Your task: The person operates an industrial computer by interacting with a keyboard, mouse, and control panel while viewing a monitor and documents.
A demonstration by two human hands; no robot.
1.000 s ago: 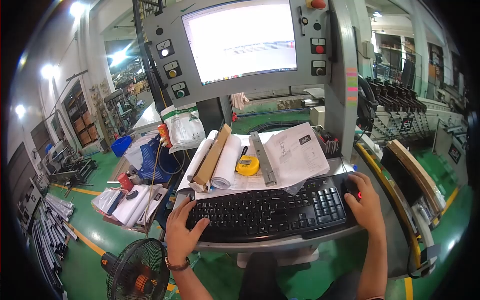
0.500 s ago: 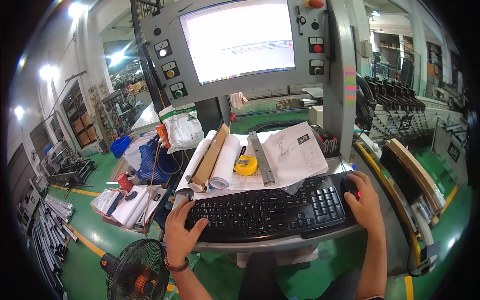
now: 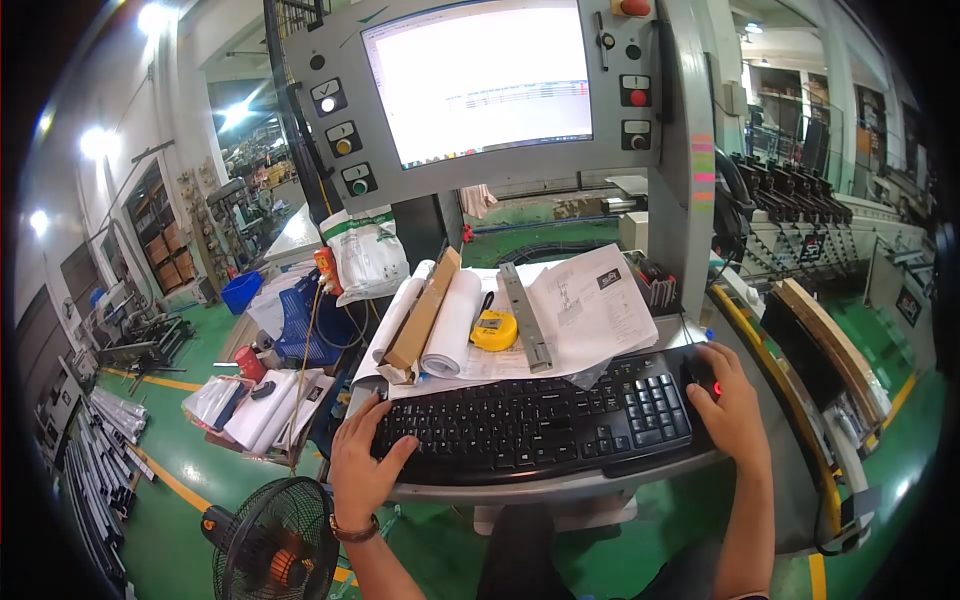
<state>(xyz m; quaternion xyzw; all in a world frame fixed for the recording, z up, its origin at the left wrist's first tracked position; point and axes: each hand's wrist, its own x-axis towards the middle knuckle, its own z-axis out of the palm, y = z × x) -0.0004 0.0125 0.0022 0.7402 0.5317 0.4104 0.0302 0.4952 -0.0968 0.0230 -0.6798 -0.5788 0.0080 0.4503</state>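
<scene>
My left hand [image 3: 367, 462] rests at the left end of a black keyboard [image 3: 520, 425], its thumb and fingers spread. Under my right hand [image 3: 728, 405], at the keyboard's right end, is a dark computer mouse [image 3: 703, 374] with a red glow; my fingers curve over it. Behind the keyboard lie a yellow tape measure [image 3: 493, 330], a drilled metal strip [image 3: 524, 318], rolled paper [image 3: 452, 325], a long cardboard piece [image 3: 422, 318] and printed drawing sheets [image 3: 592, 305]. Above them a lit monitor [image 3: 480, 85] shows a mostly white window with a few rows of text.
Buttons [image 3: 343, 146] flank the screen on a grey panel. A white plastic bag [image 3: 366, 255] stands left of the papers. Lower left is a black fan [image 3: 275, 540]. A box of papers [image 3: 262, 410] and a blue crate [image 3: 305, 325] are farther left. Wooden boards [image 3: 830, 350] lean at right.
</scene>
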